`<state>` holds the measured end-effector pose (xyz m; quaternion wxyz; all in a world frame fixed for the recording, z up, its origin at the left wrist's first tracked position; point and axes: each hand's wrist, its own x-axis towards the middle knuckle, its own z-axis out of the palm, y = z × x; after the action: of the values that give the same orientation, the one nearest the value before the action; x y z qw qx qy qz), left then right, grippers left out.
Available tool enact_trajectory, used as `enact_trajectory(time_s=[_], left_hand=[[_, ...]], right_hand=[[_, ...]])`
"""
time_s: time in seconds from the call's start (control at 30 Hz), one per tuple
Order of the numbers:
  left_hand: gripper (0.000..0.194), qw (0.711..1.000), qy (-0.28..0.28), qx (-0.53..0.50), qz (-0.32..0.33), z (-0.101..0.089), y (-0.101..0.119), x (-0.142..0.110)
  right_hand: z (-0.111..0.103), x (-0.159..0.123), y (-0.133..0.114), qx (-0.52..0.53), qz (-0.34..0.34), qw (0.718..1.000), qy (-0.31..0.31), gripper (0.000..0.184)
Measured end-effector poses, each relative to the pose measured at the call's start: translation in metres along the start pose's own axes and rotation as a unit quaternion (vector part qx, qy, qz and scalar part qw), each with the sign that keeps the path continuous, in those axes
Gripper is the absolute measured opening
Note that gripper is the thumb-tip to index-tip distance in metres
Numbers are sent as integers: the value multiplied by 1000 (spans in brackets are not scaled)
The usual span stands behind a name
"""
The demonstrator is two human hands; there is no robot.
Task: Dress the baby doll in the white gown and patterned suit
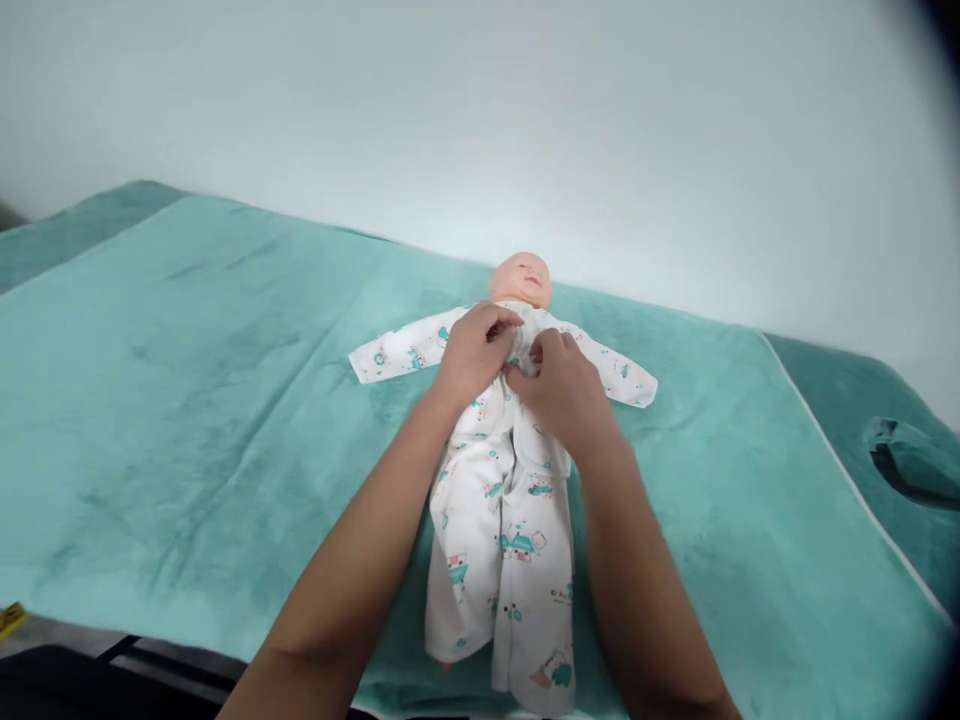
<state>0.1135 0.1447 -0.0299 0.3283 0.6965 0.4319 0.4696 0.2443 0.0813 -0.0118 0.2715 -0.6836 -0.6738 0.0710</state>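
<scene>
A baby doll lies on its back, dressed in a white printed jacket and matching trousers. Both sleeves are spread out to the sides. My left hand pinches the jacket's front at the chest, its fingers curled near the middle opening. Just to the right, my right hand also grips the jacket front, thumb and fingers drawn together. The exact bit of cloth or fastener between the fingertips is too small to make out.
A green padded cover spreads beneath the doll, with a darker band at each end. At the right end is an oval hole. A pale wall rises behind the far edge. Something yellow shows at the lower left.
</scene>
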Motion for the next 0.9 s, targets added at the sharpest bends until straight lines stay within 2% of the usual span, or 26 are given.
enact_trajectory(time_s=[0.13,0.23,0.3,0.37,0.47,0.6,0.7,0.9], left_hand=[[11,1000,-21,11,0,-7,6,-6],[11,998,-63,4,-17,-11,8,-6],[13,996,-83,-7,-22,-14,7,-6],[14,996,-85,-16,-30,-15,6,-6],[15,994,-77,-48,-59,-14,6,-6],[18,990,-75,-86,-85,-11,10,-6],[19,991,-80,-79,-72,-8,12,-7],[17,990,-92,-85,-70,-5,13,-7]], right_hand=[[-4,-8,4,-12,-5,1000,-7,12],[4,-12,14,31,-35,998,39,8],[11,-11,21,98,-22,992,72,10],[16,-10,28,181,14,979,91,13],[19,-5,32,307,64,945,96,15],[22,-2,31,417,76,900,98,16],[25,-1,31,433,67,893,100,16],[27,-2,32,410,52,902,124,16]])
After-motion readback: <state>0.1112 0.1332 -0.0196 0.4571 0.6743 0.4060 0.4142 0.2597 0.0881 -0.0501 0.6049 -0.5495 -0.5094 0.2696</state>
